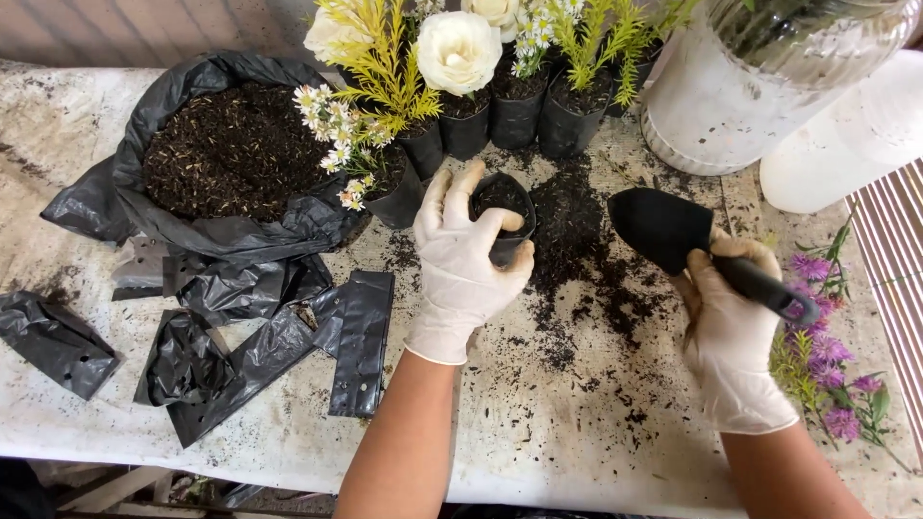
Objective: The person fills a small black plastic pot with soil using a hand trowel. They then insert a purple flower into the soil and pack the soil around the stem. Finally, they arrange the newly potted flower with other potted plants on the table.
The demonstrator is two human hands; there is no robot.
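My left hand (460, 264), in a white glove, is wrapped around a small black nursery bag (504, 213) filled with dark soil, standing upright on the table. My right hand (729, 332), also gloved, grips the handle of a black hand trowel (673, 235); its blade points left and sits just right of the small bag, over spilled soil (577, 240). A big black plastic sack of soil (231, 154) lies open at the left.
Several filled black bags with white and yellow flowers (452, 58) stand at the back. Empty flat black bags (288, 346) lie at the front left. White containers (731, 96) stand at the back right, purple flowers (827, 356) lie at the right edge.
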